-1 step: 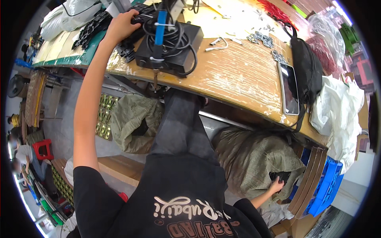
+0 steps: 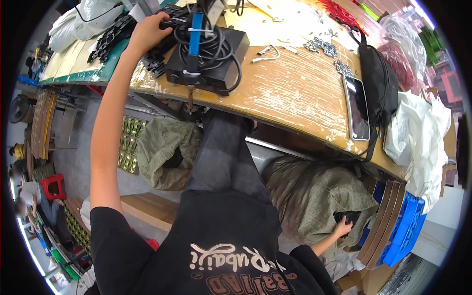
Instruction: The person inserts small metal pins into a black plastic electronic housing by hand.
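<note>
Black plastic parts [image 2: 115, 37] lie on the bench [image 2: 290, 98] left of the black box [image 2: 206, 56]; the left hand [image 2: 147, 32] curls its grip over them. Well below the box, the right hand [image 2: 341, 228] reaches into a green sack [image 2: 314, 196], grip hidden.

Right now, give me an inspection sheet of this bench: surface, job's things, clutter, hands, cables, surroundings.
Surface: worn wooden bench, scratched, green mat at its left end.
Job's things: black plastic parts under the left hand; black pieces in the open sack by the right hand.
Clutter: black box, blue-handled tool on it, metal bits, phone, black bag.
Hands: left hand resting on the black parts; right hand down in the sack.
Cables: black cord coiled on the box.
Surroundings: second sack, blue crate, red stool.
</note>
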The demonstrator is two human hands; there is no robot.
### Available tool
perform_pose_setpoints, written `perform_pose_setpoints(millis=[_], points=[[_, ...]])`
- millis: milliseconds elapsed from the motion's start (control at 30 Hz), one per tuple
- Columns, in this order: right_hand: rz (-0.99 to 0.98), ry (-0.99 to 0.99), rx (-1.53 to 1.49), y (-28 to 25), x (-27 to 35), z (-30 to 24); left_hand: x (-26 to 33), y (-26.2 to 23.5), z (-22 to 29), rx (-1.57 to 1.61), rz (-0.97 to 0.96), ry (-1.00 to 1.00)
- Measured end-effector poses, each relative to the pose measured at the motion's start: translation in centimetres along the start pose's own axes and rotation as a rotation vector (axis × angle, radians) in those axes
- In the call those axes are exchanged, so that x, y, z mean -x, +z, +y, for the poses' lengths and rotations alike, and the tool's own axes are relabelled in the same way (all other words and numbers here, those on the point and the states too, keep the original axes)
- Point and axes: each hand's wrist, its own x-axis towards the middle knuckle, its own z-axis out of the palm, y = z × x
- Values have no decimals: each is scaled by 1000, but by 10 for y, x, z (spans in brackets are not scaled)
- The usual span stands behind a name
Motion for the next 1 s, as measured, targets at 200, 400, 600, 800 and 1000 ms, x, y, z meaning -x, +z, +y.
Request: perform_pose_setpoints(millis=[200,400,600,800,1000], points=[[191,-285,-681,-87,9,-191,17,-37,26,221,146,-172],[-325,-668,-1104,-141,58,-398,75,-69,34,596,574,-531],[-342,-1078,-768,-82,13,-546,174,-97,74,1833,665,-643],[-386,-1348,-365,-36,-10,-604,257,-74,155,2253,323,-901],[-380,-1453,-248,-28,-15,-613,267,-58,212,2391,-149,-1089]])
